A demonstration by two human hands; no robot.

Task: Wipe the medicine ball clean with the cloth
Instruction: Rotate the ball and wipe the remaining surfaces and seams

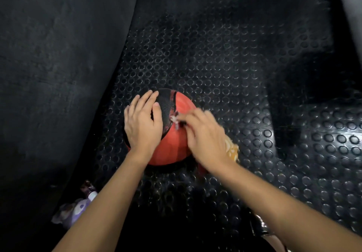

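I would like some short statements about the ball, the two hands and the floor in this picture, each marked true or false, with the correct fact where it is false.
1. The left hand lies flat on the ball with straight fingers. True.
2. The ball is blue and white. False: it is red with a black panel.
3. The right hand holds a cloth against the ball. True; the hand is blurred, and only bits of the cloth show.
4. The ball rests on a wooden table. False: it rests on a black floor mat with round studs.
5. A bottle stands on top of the ball. False: it lies low at the left, beside the left forearm.
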